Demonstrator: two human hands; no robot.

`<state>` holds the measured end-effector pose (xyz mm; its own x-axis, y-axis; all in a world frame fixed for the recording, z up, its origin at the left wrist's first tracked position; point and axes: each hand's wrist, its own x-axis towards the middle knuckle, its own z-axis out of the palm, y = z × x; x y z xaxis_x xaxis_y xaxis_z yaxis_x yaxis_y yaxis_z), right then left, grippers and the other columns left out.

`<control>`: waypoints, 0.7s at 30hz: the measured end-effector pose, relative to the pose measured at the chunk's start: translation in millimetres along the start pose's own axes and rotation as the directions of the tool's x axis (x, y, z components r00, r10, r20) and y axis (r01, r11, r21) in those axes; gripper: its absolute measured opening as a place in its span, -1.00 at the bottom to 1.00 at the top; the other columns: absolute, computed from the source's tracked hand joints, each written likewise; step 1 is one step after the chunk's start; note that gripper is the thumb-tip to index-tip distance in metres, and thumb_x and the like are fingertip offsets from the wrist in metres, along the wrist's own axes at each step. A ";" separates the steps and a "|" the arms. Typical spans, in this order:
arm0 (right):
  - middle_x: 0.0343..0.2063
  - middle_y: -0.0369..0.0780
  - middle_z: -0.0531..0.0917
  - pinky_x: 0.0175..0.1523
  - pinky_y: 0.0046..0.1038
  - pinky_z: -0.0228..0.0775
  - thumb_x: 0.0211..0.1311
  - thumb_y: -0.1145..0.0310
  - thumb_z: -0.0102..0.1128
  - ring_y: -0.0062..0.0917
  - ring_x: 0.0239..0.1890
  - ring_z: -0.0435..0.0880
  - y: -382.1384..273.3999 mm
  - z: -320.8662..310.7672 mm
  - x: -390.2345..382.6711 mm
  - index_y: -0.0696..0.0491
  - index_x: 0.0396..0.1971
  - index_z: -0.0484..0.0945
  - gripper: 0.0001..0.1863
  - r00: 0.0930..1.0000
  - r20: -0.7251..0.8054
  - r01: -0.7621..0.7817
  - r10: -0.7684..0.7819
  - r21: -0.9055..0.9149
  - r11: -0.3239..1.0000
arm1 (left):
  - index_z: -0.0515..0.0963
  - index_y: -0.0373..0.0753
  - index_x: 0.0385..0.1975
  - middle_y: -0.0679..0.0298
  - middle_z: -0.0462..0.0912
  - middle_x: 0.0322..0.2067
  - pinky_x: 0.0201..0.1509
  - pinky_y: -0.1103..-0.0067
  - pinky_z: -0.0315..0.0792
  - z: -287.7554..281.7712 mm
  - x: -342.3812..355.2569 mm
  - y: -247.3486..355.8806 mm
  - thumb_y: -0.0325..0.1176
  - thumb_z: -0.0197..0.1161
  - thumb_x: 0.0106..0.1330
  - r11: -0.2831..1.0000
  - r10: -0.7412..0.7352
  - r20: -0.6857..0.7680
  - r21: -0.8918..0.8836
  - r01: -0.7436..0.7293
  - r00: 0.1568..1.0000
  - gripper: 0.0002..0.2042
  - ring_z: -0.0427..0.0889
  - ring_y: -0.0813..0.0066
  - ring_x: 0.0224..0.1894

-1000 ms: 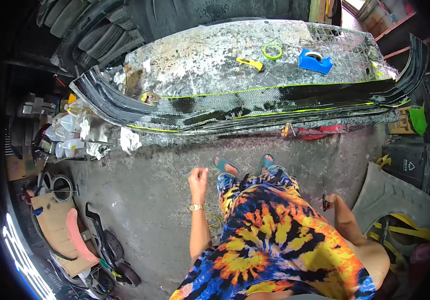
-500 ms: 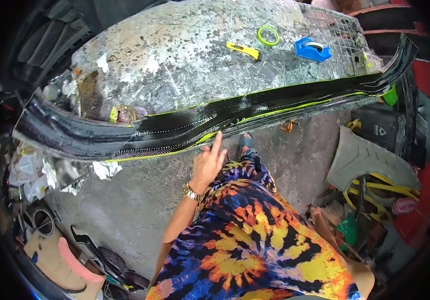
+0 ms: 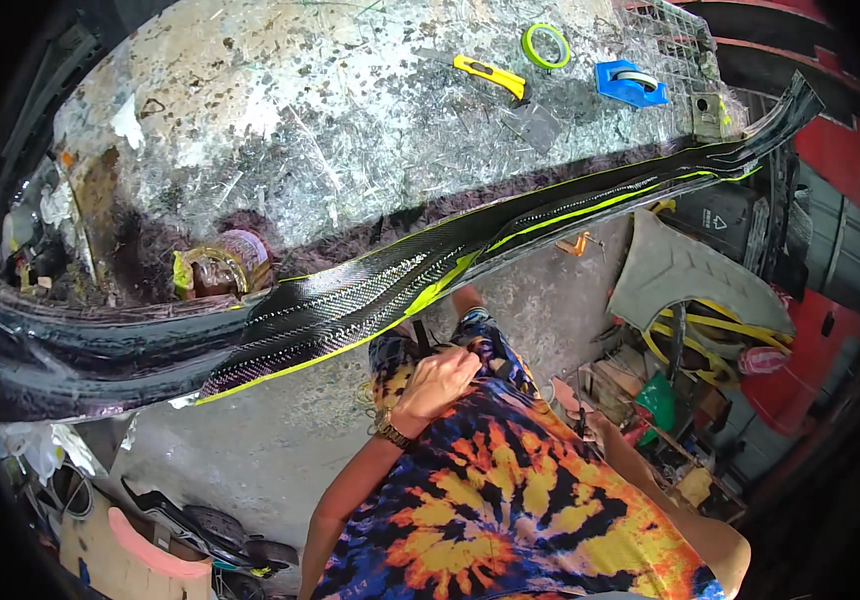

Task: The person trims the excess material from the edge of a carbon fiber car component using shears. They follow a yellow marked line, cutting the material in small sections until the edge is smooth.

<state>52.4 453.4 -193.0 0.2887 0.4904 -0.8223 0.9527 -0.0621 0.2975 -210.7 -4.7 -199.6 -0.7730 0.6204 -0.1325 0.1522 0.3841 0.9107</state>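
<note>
A long, curved black car panel [image 3: 370, 290] with a woven carbon-like surface lies across the near edge of the worktable. Bright yellow-green tape [image 3: 442, 283] runs along its edges. My left hand [image 3: 440, 382], a gold watch at its wrist, is closed in front of my tie-dye shirt, just short of the panel and apart from it. What its curled fingers hold, if anything, is hidden. Low at my right side, my right hand [image 3: 590, 420] shows only in part beside the shirt, close to a small dark item; its fingers cannot be made out.
On the stained worktable [image 3: 280, 110] lie a yellow utility knife [image 3: 490, 76], a green tape roll [image 3: 546, 46], a blue tape dispenser [image 3: 632, 84] and a brownish tape roll [image 3: 220, 268]. A grey fender [image 3: 695, 275] and scraps crowd the right floor; more parts lie lower left.
My left hand has drawn back from the panel's taped edge toward my shirt, its pointing finger now curled. My right hand has come partly into view. The view has shifted, with the panel's left end appearing nearer.
</note>
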 end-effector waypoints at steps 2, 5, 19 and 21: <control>-0.44 -0.38 0.62 -0.31 -0.35 0.37 0.02 0.11 0.47 -0.47 -0.48 0.60 -8.9 11.4 -3.6 -0.13 -0.18 0.59 -0.64 1.000 0.011 -0.022 0.022 -0.022 1.000 | 0.48 -0.24 -0.28 0.11 0.58 -0.32 -0.31 0.33 0.55 -9.3 -2.1 -11.1 -0.32 0.17 0.30 0.999 0.027 -0.012 -0.023 -0.027 1.000 -0.86 0.64 0.13 -0.32; -0.41 -0.41 0.63 -0.26 -0.36 0.36 0.02 0.09 0.47 -0.48 -0.44 0.61 -21.8 24.1 -8.3 -0.16 -0.15 0.59 -0.61 0.999 0.023 -0.043 0.044 -0.052 0.998 | 0.48 -0.23 -0.27 0.15 0.57 -0.33 -0.31 0.34 0.55 -2.5 -8.0 -31.0 -0.32 0.19 0.28 1.000 0.021 -0.089 -0.019 -0.022 0.996 -0.85 0.63 0.15 -0.34; -0.46 -0.26 0.62 -0.42 -0.39 0.48 0.15 0.24 0.33 -0.45 -0.51 0.64 -77.8 27.0 -54.3 0.09 -0.19 0.62 -0.70 0.986 0.163 0.074 -0.038 -0.225 0.972 | 0.54 -0.26 -0.34 0.24 0.53 -0.37 -0.28 0.40 0.48 -20.0 -2.6 -43.5 -0.40 0.30 0.20 0.997 0.074 -0.268 0.008 -0.075 0.960 -0.88 0.58 0.28 -0.34; -0.40 -0.23 0.62 -0.36 -0.40 0.49 0.10 0.21 0.38 -0.46 -0.45 0.63 -111.4 3.9 -107.6 0.12 -0.17 0.61 -0.64 0.974 0.224 0.123 -0.034 -0.397 0.909 | 0.57 -0.30 -0.28 0.20 0.55 -0.30 -0.17 0.38 0.40 -31.9 5.4 -22.7 -0.44 0.34 0.16 0.995 0.062 -0.407 -0.042 -0.087 0.912 -0.83 0.54 0.23 -0.25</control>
<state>-84.5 404.1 -139.5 0.2704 0.2853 -0.9195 0.8641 0.3492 0.3625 -238.0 -31.9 -208.5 -0.9455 0.3114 0.0947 0.1923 0.2998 0.9344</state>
